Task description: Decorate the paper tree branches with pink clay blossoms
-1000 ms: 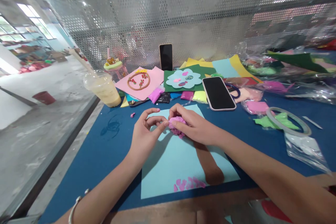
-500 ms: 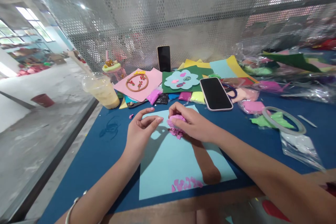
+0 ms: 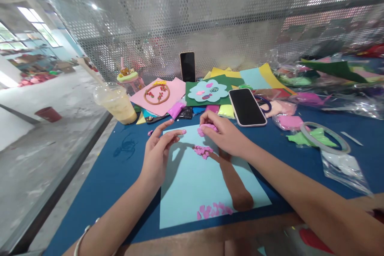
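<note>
While the right hand holds a pink lump in its grip over a pale-blue sheet on the desk, the left hand hovers nearby, thumb and forefinger parted.

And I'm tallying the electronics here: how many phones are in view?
2: an upright phone in front of the perforated screen, and a flat phone lying beyond the right hand. Others may be hidden.

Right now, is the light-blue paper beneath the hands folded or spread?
Spread: the light-blue paper lies flat on the table, no fold visible; the right hand hides part.
</note>
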The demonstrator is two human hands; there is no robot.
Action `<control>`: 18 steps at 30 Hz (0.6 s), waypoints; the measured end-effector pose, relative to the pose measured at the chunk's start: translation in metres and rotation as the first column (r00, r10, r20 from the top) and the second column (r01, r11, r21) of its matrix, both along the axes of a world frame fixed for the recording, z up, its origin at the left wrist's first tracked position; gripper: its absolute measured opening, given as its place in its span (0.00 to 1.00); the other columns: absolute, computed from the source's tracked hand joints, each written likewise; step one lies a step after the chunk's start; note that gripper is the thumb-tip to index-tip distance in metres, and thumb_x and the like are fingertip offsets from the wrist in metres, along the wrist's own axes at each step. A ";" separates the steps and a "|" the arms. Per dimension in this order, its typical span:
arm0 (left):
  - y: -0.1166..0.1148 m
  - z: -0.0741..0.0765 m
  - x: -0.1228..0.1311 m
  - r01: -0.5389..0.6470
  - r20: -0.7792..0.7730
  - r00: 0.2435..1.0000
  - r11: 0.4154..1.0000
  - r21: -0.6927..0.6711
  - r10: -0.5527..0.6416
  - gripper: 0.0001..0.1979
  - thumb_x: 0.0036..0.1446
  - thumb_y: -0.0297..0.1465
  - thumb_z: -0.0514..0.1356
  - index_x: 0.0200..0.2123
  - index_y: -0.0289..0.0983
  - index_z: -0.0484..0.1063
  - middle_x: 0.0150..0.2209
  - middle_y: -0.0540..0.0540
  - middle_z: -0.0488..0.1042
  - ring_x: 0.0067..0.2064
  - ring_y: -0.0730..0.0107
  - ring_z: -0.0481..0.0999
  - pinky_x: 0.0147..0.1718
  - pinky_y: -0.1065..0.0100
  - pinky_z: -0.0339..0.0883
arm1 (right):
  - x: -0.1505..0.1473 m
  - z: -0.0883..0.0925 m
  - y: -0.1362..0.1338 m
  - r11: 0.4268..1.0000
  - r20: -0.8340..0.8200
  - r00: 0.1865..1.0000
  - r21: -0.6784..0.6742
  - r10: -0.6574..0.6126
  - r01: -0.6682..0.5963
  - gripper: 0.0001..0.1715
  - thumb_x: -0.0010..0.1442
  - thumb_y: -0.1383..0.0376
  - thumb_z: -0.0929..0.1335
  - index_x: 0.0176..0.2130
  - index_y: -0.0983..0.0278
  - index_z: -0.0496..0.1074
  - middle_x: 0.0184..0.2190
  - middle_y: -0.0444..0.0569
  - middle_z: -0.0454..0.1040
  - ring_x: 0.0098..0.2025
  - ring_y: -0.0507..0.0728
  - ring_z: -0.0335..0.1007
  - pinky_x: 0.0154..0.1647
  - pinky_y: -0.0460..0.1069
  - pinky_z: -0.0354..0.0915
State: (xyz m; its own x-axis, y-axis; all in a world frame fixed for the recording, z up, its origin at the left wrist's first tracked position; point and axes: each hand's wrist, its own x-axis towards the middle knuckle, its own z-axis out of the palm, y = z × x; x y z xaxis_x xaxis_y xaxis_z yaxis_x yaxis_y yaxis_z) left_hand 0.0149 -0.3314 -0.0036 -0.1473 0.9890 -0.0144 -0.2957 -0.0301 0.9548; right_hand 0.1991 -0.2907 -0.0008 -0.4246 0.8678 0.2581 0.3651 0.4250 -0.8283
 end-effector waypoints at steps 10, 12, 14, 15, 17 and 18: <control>-0.002 0.006 0.000 0.053 0.088 0.995 0.998 -0.029 -0.050 0.22 0.44 0.27 0.59 0.45 0.35 0.70 0.35 0.45 0.78 0.34 0.69 0.71 0.40 0.67 0.65 | 0.012 -0.005 0.016 0.973 0.273 0.942 0.177 -0.195 0.151 0.05 0.60 0.64 0.62 0.35 0.62 0.66 0.31 0.46 0.74 0.32 0.56 0.68 0.31 0.49 0.58; -0.002 0.006 0.000 0.064 0.102 0.993 0.997 -0.043 -0.060 0.20 0.44 0.27 0.58 0.45 0.36 0.71 0.36 0.45 0.78 0.35 0.68 0.72 0.40 0.66 0.66 | 0.015 -0.009 0.021 0.968 0.309 0.929 0.204 -0.204 0.145 0.06 0.59 0.65 0.63 0.35 0.62 0.69 0.34 0.49 0.75 0.35 0.57 0.69 0.34 0.50 0.60; -0.002 0.007 0.000 0.079 0.131 0.989 0.996 -0.050 -0.072 0.20 0.44 0.27 0.58 0.44 0.36 0.71 0.36 0.45 0.78 0.34 0.68 0.72 0.40 0.66 0.66 | 0.016 -0.012 0.024 0.959 0.321 0.922 0.250 -0.215 0.136 0.07 0.58 0.66 0.64 0.37 0.63 0.71 0.38 0.51 0.75 0.40 0.59 0.69 0.39 0.52 0.62; -0.002 0.006 0.000 0.085 0.147 0.986 0.995 -0.050 -0.077 0.20 0.44 0.26 0.58 0.45 0.36 0.71 0.36 0.44 0.78 0.34 0.69 0.72 0.40 0.67 0.66 | 0.015 -0.013 0.025 0.950 0.310 0.924 0.282 -0.224 0.136 0.07 0.58 0.66 0.65 0.37 0.63 0.72 0.40 0.52 0.75 0.44 0.60 0.68 0.42 0.53 0.62; -0.002 0.006 0.000 0.095 0.165 0.983 0.994 -0.049 -0.086 0.20 0.45 0.26 0.58 0.45 0.35 0.71 0.36 0.44 0.78 0.34 0.69 0.72 0.39 0.67 0.65 | 0.012 -0.012 0.022 0.934 0.247 0.943 0.333 -0.221 0.131 0.08 0.57 0.67 0.67 0.38 0.63 0.74 0.42 0.52 0.74 0.47 0.61 0.67 0.46 0.54 0.62; -0.002 0.006 0.000 0.098 0.166 0.982 0.994 -0.050 -0.089 0.20 0.45 0.26 0.58 0.45 0.35 0.70 0.36 0.44 0.78 0.33 0.69 0.72 0.39 0.67 0.65 | 0.010 -0.010 0.020 0.930 0.200 0.959 0.347 -0.199 0.121 0.08 0.57 0.67 0.67 0.38 0.62 0.74 0.42 0.51 0.75 0.47 0.60 0.68 0.47 0.54 0.62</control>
State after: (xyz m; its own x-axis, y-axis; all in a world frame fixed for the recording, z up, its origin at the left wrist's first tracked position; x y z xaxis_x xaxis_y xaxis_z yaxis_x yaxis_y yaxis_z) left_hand 0.0149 -0.3331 0.0026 -0.0453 0.9951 -0.0880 -0.4466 0.0586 0.8928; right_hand 0.2089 -0.2708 -0.0112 -0.3686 0.8117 0.4530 0.6129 0.5786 -0.5381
